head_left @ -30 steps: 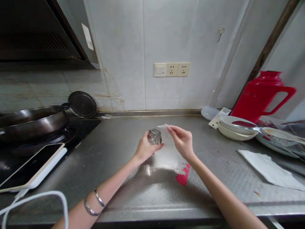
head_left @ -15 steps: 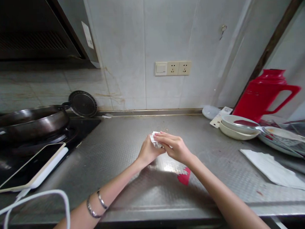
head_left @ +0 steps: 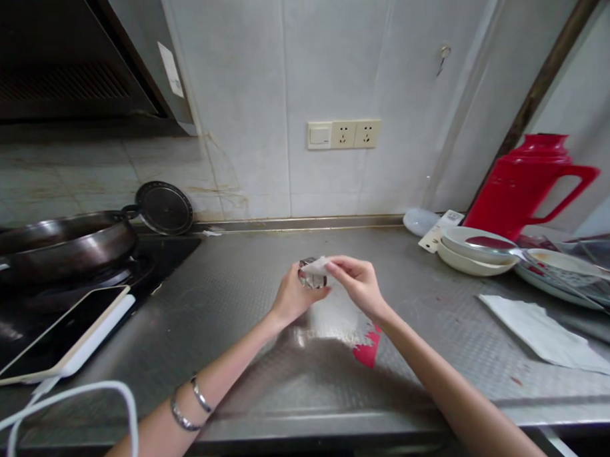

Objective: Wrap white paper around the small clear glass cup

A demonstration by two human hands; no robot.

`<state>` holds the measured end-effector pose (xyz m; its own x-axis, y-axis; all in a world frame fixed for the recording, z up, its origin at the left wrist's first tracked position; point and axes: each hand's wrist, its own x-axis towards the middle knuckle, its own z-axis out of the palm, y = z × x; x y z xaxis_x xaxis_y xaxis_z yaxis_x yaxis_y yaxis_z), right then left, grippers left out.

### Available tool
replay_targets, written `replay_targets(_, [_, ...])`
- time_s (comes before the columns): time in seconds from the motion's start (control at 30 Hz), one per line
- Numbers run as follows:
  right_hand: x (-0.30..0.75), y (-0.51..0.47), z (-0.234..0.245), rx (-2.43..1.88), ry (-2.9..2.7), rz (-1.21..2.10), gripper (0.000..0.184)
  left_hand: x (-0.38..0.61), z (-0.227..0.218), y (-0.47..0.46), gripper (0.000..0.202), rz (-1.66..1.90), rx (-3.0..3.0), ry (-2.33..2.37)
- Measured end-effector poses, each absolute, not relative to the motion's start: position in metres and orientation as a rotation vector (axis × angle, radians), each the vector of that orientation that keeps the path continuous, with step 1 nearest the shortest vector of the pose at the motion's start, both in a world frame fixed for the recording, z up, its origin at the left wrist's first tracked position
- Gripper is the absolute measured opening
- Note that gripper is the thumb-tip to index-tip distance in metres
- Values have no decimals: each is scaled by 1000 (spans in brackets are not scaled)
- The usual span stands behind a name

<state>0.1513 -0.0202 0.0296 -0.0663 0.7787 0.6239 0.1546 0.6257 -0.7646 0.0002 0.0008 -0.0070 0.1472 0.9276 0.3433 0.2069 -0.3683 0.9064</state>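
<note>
My left hand is wrapped round a small, clear, shiny vessel that looks like a glass. Its round end faces me, and the fingers and palm hide much of its side. Between the thumb and fingers of my right hand a piece of white tissue is pinched, lying across the glass. A torn red scrap rests on the steel counter beneath my right forearm.
A phone with a white cable lies at the left, beside a pan on the stove. On the right are a folded white tissue, stacked bowls, plates and a red thermos jug.
My right hand has drawn the tissue back a little from the glass's end, so more of the glass shows. The left hand keeps its hold in nearly the same place.
</note>
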Motion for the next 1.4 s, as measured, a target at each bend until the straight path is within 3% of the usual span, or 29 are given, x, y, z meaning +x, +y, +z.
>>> replay_targets(0.17, [159,-2,27,-907,-1286,589,29,4,-1,-9,61,1264,1737,1062])
replay_targets(0.4, [152,-7,23,-711,-1295,1247,27,5,7,-14,64,1317,1724,978])
replay_targets(0.47, [151,-12,26,-674,-1330,1323,35,4,5,-12,62,1315,1676,986])
replay_targets(0.6, [150,-17,29,-681,-1398,1359,56,2,-1,-6,61,1279,1652,999])
replay_targets(0.83, [149,-14,26,-780,-1379,1280,70,1,0,-3,60,1153,1671,992])
replay_targets(0.97, [149,-11,24,-863,-1327,1237,68,-3,6,-1,68,1081,1761,884])
replay_targets(1.13, [152,-9,26,-844,-1280,1385,52,-11,12,-3,113,1140,1963,1000])
replay_targets(1.4, [148,-9,22,-833,-1229,1508,39,-14,13,-4,94,1069,2234,998])
